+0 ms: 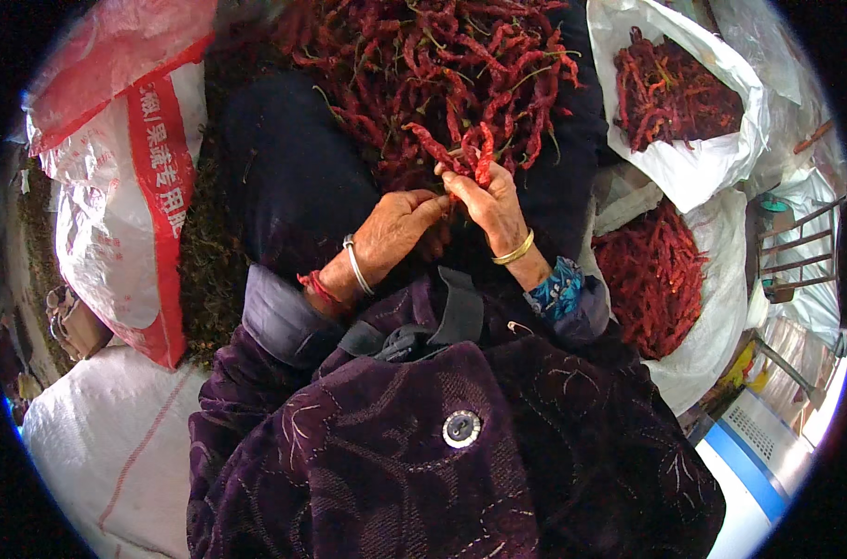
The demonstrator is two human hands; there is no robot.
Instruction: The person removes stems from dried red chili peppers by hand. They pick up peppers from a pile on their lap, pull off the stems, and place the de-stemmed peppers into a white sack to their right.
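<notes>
My right hand [489, 202], with a gold-coloured bangle at the wrist, holds a few wrinkled red chili peppers [485, 150] between thumb and fingers. Close against it, my left hand [399, 227] pinches at a bit of red chili under the right hand; most of that piece is hidden. A white bangle and a red cord circle the left wrist. Just beyond both hands, a large heap of dried red chili peppers [437, 63], many with pale stems, lies between and over my dark-trousered legs.
At the right stand a white sack [716, 157] of darker dried chilies and a second white sack [723, 293] of red chilies. Dark dry plant scraps [214, 279] cover the floor at left, beside a red-and-white printed bag [102, 230]. A metal rack [800, 262] stands farther right.
</notes>
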